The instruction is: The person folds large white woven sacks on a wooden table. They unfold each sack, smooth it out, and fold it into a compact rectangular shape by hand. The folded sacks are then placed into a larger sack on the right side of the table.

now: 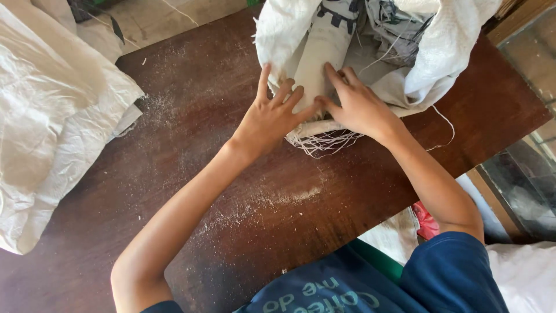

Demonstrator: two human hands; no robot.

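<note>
A white woven sack (pixel 423 58) lies on the far part of a dark brown wooden table (pixel 231 191), its frayed edge trailing loose threads (pixel 321 142) toward me. My left hand (pixel 269 116) rests flat with spread fingers on the rolled, folded edge of the sack. My right hand (pixel 359 104) presses on the same edge just to the right, its fingertips touching the left hand's. Both hands push down on the fabric; neither wraps around it.
A pile of more white woven sacks (pixel 46 127) covers the table's left side. White powder (pixel 260 203) dusts the tabletop between my arms. At the right lie the table edge and a glass-fronted cabinet (pixel 521 174).
</note>
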